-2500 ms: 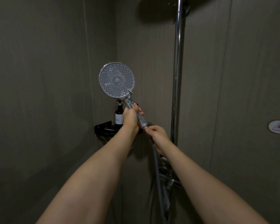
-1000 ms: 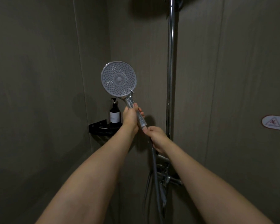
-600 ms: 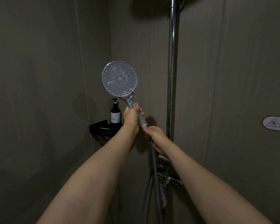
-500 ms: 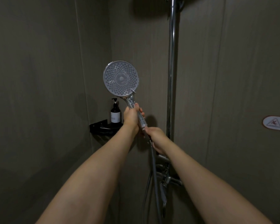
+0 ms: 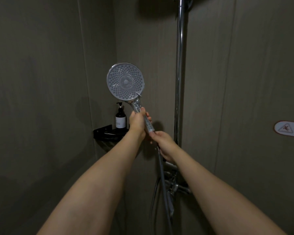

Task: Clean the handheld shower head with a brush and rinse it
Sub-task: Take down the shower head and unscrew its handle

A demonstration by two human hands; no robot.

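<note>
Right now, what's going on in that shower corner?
A person is holding up the shower head, its nozzle face turned toward the camera. The left hand grips the handle, and the right hand holds the bottom end where the hose joins. No brush is in view and no water is running, so scrubbing has not visibly begun. Behind, a dark pump bottle stands on a black corner shelf, left of the chrome riser pipe.

We see a grey shower head [image 5: 125, 81] dotted with rings of small holes, a dark brown bottle [image 5: 120, 118] with white label, a black shelf [image 5: 103, 132].
</note>
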